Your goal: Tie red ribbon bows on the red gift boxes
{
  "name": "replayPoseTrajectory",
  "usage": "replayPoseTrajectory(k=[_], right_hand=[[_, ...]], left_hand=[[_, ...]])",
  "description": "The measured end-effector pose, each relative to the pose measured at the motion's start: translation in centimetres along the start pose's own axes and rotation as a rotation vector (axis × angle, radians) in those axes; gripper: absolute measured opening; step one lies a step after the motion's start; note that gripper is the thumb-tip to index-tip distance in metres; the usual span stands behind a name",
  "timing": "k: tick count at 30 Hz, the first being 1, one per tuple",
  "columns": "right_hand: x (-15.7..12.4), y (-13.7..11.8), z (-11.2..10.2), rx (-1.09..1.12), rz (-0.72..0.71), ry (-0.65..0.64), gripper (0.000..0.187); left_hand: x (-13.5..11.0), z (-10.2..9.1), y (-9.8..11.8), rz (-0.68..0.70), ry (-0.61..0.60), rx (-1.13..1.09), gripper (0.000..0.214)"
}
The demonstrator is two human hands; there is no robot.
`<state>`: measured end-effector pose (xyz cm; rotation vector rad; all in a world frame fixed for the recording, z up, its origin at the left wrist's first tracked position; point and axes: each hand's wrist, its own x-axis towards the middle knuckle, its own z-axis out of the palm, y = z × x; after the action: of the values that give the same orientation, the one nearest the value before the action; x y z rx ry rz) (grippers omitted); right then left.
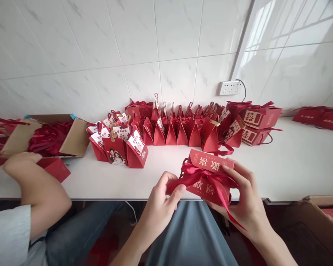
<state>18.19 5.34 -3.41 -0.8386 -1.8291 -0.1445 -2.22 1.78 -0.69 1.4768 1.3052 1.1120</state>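
Note:
A red gift box (211, 160) with gold Chinese characters is held above the front edge of the white table. Dark red satin ribbon (190, 170) crosses its top and is tied in a bow, one tail hanging down on the right. My right hand (248, 195) grips the box from the right, thumb on top and fingers around the side and underneath. At the left, my left hand (163, 199) has its thumb and fingers closed on a loop of the ribbon beside the box.
Several red triangular gift boxes (170, 133) stand in rows by the tiled wall. Stacked ribboned boxes (262, 117) are to their right. A cardboard box (79, 136) holds red ribbon, near a co-worker's arm (41, 184). Another carton (316, 221) sits at lower right; a power strip (230, 88) is on the wall.

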Motion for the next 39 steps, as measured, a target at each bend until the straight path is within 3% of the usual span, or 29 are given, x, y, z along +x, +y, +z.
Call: replayPoseTrajectory(k=[5, 8, 10, 12, 13, 15, 17, 18, 22, 25, 28, 33, 39], right_hand=[[-0.2, -0.2, -0.3, 0.000, 0.037, 0.003, 0.069], [-0.3, -0.2, -0.7, -0.009, 0.045, 0.004, 0.068], [-0.4, -0.3, -1.0, -0.023, 0.047, 0.015, 0.069], [-0.5, -0.3, -1.3, -0.033, 0.052, 0.020, 0.066], [-0.5, -0.3, -1.3, -0.035, 0.053, 0.018, 0.065], [-0.6, -0.4, -1.4, -0.034, 0.043, 0.011, 0.062], [-0.5, -0.4, -1.3, -0.027, 0.033, -0.002, 0.062], [-0.5, -0.4, -1.2, -0.022, 0.030, -0.011, 0.063], [-0.3, -0.6, -1.0, -0.027, 0.014, -0.025, 0.065], [-0.3, -0.8, -0.9, -0.021, 0.018, -0.013, 0.064], [-0.4, -1.1, -0.9, 0.004, 0.023, -0.005, 0.064], [-0.8, -1.9, -1.2, 0.004, 0.037, -0.017, 0.065], [-0.9, -2.3, -1.4, 0.031, 0.024, 0.016, 0.066]], left_hand=[[-1.4, 0.3, 0.5, 0.100, -0.012, -0.004, 0.035], [-1.9, -0.2, -0.2, 0.061, -0.230, 0.066, 0.034], [-1.8, -1.3, -1.0, 0.001, -0.389, 0.229, 0.031], [-1.2, -2.8, -1.6, -0.014, -0.460, 0.414, 0.029], [-0.8, -3.6, -1.6, 0.002, -0.427, 0.476, 0.028], [0.1, -4.4, -0.9, 0.087, -0.211, 0.485, 0.026], [0.9, -4.2, 0.4, 0.229, 0.043, 0.399, 0.025], [1.3, -3.6, 1.1, 0.301, 0.106, 0.361, 0.026], [1.8, 0.0, 2.7, 0.440, 0.143, 0.318, 0.016], [1.2, 2.4, 2.3, 0.600, 0.315, 0.235, 0.010], [0.2, 4.1, 1.4, 0.791, 0.400, 0.204, 0.010], [-0.9, 5.5, 0.6, 1.021, 0.448, 0.386, 0.015], [-1.2, 5.4, 0.4, 1.071, 0.460, 0.483, 0.017]])
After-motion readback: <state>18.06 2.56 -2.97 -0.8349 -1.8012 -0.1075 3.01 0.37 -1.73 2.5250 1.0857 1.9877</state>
